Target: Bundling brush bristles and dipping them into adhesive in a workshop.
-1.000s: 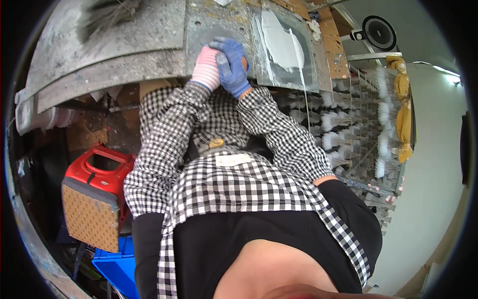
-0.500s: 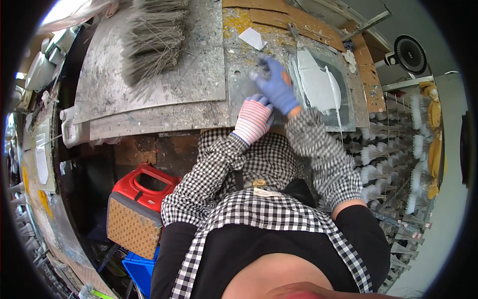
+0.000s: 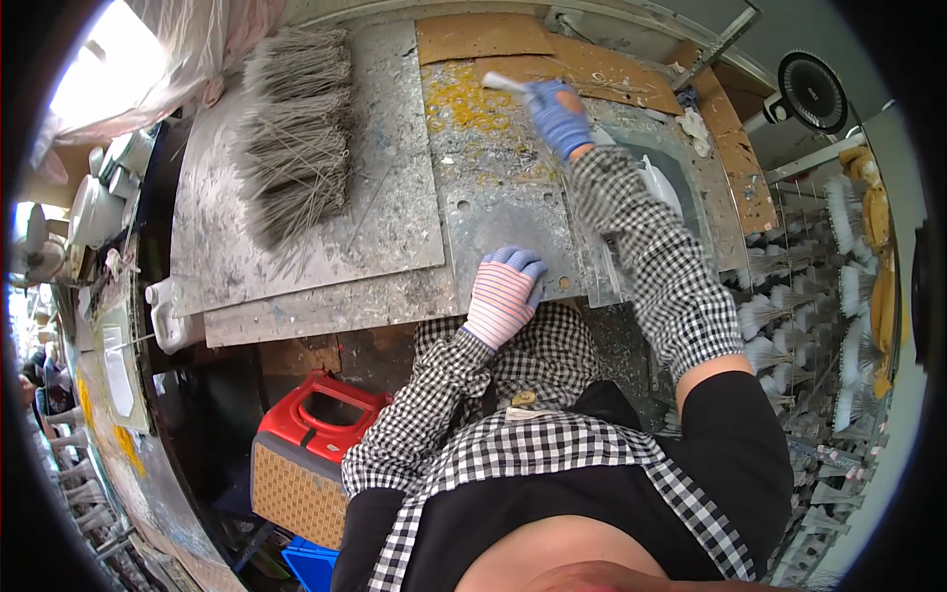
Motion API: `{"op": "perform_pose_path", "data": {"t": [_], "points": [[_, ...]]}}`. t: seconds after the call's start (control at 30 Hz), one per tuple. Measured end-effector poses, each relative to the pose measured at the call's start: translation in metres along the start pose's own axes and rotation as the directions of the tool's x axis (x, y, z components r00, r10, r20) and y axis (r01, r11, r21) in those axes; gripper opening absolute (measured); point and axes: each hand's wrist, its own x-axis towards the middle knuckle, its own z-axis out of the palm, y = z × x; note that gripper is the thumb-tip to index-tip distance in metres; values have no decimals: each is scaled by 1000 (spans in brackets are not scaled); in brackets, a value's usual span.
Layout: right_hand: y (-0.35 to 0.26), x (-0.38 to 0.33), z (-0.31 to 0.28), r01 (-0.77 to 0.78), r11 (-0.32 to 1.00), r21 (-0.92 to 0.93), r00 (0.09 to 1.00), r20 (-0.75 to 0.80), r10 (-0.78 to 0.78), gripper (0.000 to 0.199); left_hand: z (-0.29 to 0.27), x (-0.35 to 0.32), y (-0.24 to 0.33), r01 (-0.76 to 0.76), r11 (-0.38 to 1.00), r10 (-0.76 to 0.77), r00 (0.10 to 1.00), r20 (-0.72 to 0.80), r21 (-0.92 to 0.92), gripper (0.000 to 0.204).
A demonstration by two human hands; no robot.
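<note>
My right hand, in a blue glove, is reached out over the far side of the workbench. Its fingers are closed on a small flat white piece that pokes out to the left; its material is unclear. My left hand, in a striped glove with blue fingertips, rests curled at the bench's front edge on a grey metal plate. Whatever it might hold is hidden under the fingers. Beneath my right forearm, white paste sits on a glass sheet, partly covered by the sleeve.
Bundles of thin grey wire-like strands lie on a large board at left. Brown cardboard lines the back. A fan and racks of white-tufted pieces stand right. A red-topped stool is below left.
My right hand has moved from beside the left hand to the back of the bench. The white piece lying there is now in its fingers. My left hand stays at the front edge.
</note>
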Motion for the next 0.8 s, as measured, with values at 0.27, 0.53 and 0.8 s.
{"op": "perform_pose_path", "data": {"t": [0.27,0.53,0.8], "points": [[113,52,-74,-274,713,-645,934,-355,38,47,1,14,8,12,1000,-12,999,30,-2,24],[28,88,38,78,959,-272,940,342,20,51,-55,133,-47,197,980,-195,979,-56,39,44],[-4,90,65,299,923,-241,804,584,-108,30,-38,245,-227,232,757,-244,968,-66,611,51]]}}
